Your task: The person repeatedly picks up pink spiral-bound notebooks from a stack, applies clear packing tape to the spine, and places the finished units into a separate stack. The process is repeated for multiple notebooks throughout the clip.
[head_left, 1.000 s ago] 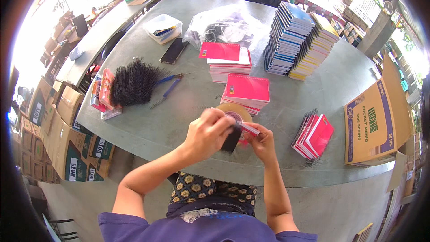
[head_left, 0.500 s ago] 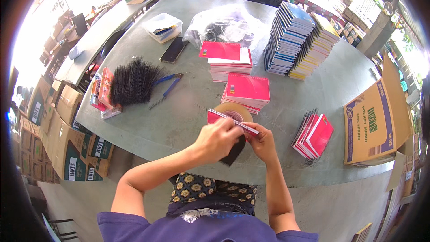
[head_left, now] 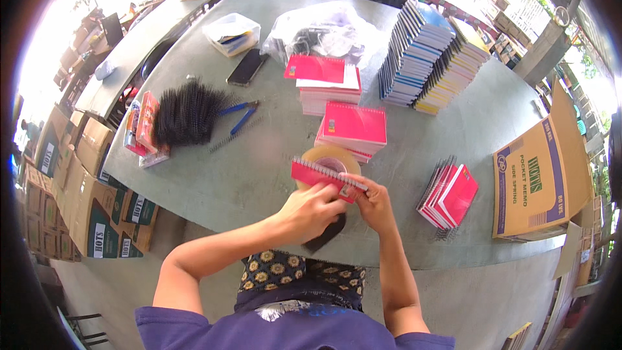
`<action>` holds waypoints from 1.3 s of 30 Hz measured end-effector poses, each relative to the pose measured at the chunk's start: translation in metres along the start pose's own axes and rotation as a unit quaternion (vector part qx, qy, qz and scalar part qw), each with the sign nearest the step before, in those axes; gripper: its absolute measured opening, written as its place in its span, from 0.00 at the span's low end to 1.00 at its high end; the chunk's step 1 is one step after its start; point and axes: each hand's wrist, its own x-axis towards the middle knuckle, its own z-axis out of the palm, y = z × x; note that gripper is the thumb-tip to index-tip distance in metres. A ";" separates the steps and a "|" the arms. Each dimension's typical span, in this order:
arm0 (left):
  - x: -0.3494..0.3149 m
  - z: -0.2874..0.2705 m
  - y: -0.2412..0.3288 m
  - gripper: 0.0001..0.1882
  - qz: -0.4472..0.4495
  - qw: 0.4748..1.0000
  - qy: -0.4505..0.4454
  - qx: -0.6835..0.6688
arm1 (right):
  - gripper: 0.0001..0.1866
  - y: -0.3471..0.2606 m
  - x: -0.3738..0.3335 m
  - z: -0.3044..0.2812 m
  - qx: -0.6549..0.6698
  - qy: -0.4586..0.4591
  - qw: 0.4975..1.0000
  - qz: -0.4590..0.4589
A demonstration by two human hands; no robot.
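Note:
Both my hands hold a small red spiral notebook [head_left: 310, 173] above the near middle of the table, its wire binding along the far edge. My left hand [head_left: 312, 210] is closed on its near side, fingers curled. My right hand [head_left: 372, 199] pinches the right end near the binding. Behind the notebook lies a tan ring [head_left: 330, 153], perhaps a tape roll, partly hidden. A dark flat piece [head_left: 324, 236] shows beneath my hands. Just beyond stand two stacks of red notebooks [head_left: 354, 123]. More red notebooks [head_left: 457, 196] with loose coils lie to the right.
Black wire coils [head_left: 188, 115] and blue-handled pliers [head_left: 241, 120] lie on the left. A phone [head_left: 247, 67], a white tub [head_left: 231, 34] and a plastic bag [head_left: 321, 32] sit farther back. Tall blue and yellow notebook stacks [head_left: 414, 52] and an open carton [head_left: 534, 178] stand on the right.
The notebook has tipped so that more of its red cover shows. My left hand has shifted down along its near side. My right hand keeps its hold on the right end.

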 end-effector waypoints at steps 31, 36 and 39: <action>0.030 -0.033 -0.001 0.17 0.016 0.983 0.017 0.182 | 0.11 0.024 -0.022 0.006 0.000 0.152 0.984 -0.091; 0.034 -0.022 0.003 0.15 0.019 0.992 0.004 0.124 | 0.08 0.012 -0.028 0.007 -0.111 0.169 0.976 -0.086; 0.034 -0.016 -0.001 0.14 0.018 0.996 -0.018 0.084 | 0.08 0.004 -0.028 0.009 -0.118 0.166 0.976 -0.081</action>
